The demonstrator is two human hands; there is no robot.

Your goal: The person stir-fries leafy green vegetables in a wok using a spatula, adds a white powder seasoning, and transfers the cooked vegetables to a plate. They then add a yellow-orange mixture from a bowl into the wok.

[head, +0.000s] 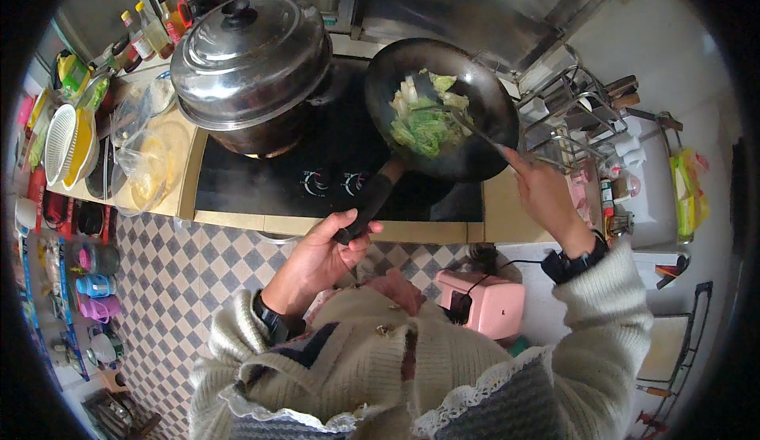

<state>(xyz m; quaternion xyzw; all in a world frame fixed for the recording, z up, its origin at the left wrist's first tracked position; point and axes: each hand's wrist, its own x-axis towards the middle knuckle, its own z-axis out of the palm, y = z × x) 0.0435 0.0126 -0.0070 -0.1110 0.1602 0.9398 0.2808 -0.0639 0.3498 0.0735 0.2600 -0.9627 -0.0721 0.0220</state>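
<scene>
My left hand (329, 253) grips the black handle (374, 199) of a dark wok (493, 93) over the right side of a black glass cooktop (267, 188). Chopped leafy cabbage (424, 128), green and pale, lies in the wok. My right hand (546, 196) holds a metal spatula (478, 131) by its handle, with the index finger stretched along it. The spatula's blade reaches into the cabbage and is partly covered by it. The wok seems tilted; whether it touches the burner cannot be made out.
A large lidded steel pot (249, 66) stands on the left burner. Sauce bottles (154, 30) line the back left, near plastic bags (145, 167) and a white basket (61, 143). A metal rack (576, 104) stands right of the wok. Below the counter is a pink bin (496, 303).
</scene>
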